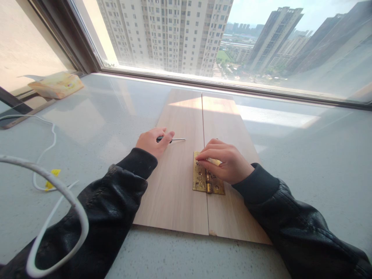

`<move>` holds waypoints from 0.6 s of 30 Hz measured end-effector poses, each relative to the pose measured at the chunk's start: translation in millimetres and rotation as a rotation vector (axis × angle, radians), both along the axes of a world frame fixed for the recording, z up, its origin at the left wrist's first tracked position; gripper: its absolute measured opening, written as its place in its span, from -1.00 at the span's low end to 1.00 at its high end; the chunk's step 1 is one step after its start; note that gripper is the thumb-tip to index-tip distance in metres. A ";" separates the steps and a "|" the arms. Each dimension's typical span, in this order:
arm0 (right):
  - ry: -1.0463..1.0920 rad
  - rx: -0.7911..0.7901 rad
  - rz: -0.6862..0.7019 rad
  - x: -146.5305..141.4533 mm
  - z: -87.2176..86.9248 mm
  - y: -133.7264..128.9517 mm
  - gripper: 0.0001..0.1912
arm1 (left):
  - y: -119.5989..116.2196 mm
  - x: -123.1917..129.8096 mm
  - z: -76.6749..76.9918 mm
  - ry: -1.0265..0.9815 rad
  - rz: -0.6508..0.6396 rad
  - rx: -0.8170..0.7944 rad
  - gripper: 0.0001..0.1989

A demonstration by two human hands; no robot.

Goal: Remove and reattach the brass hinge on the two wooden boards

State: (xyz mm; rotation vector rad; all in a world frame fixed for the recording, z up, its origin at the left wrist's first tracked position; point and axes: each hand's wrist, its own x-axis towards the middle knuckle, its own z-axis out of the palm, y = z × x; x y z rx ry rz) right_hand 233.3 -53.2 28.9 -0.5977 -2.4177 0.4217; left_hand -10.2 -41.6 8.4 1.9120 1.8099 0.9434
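Note:
Two pale wooden boards, a left board [174, 193] and a right board [247, 221], lie side by side with a thin seam between them. A brass butt hinge [200, 182] lies open across the seam, its knuckle along the joint. My left hand [152, 142] is wrapped round the black handle of a screwdriver [178, 139], whose shaft points right above the left board. Over the hinge's upper left leaf, my right hand [228, 159] pinches thumb and fingertips together near a screw hole. Whatever sits in that pinch is too small or hidden to make out.
The boards rest on a speckled white sill [305, 186] below a large window [174, 38]. A tissue pack [56, 85] stands at the back left. White cable [83, 217] loops across the left side, close to my left sleeve, with a yellow tag [53, 178] nearby.

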 end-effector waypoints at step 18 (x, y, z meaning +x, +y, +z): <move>0.008 -0.002 -0.034 0.9 -0.5 0.2 -0.88 | 0.9 0.9 0.0 -0.019 -0.005 -0.002 -0.54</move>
